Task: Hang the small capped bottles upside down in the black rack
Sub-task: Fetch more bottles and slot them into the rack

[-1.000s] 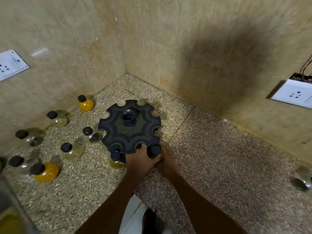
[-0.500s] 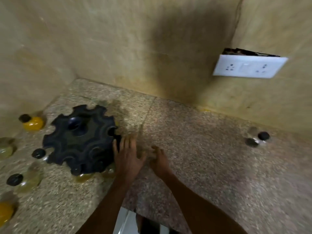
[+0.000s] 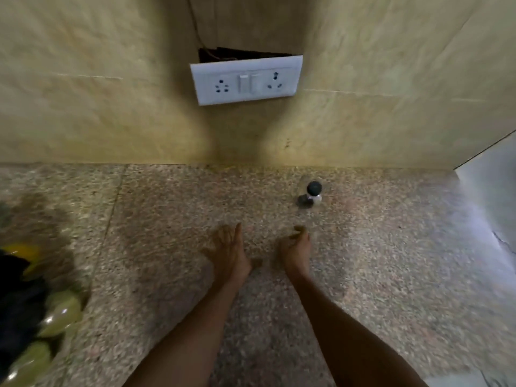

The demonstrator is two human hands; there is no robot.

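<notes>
In the head view, both bare forearms are reaching forward from the bottom edge over the speckled stone tabletop (image 3: 156,247), running roughly side by side and angling slightly toward each other.

The left hand (image 3: 227,254) is lying palm down just above the surface or on it; which of the two cannot be told. Its fingers (image 3: 223,233) are stretched out and loosely together, and the thumb is spreading off to the left, so the hand is open and carrying nothing.

The right hand (image 3: 296,251) is sitting a little to the right of the left one, apart from it, with its back facing up. Its fingers are curling down and inward at the tips in a loose half-curl, and nothing is showing between them; it is empty too.

A small capped bottle (image 3: 311,194) is standing on the tabletop beyond the right hand, near the foot of the wall (image 3: 111,113), black cap up and clear body below. It is standing apart from both hands, closer to the right one.

At the left edge, motion blur is smearing the black rack (image 3: 16,308) into a dark mass, with yellow and greenish bottle shapes (image 3: 62,311) showing around it. How these are sitting in the rack cannot be told.

A white socket plate (image 3: 245,79) is hanging slightly tilted on the wall, above the hands.
</notes>
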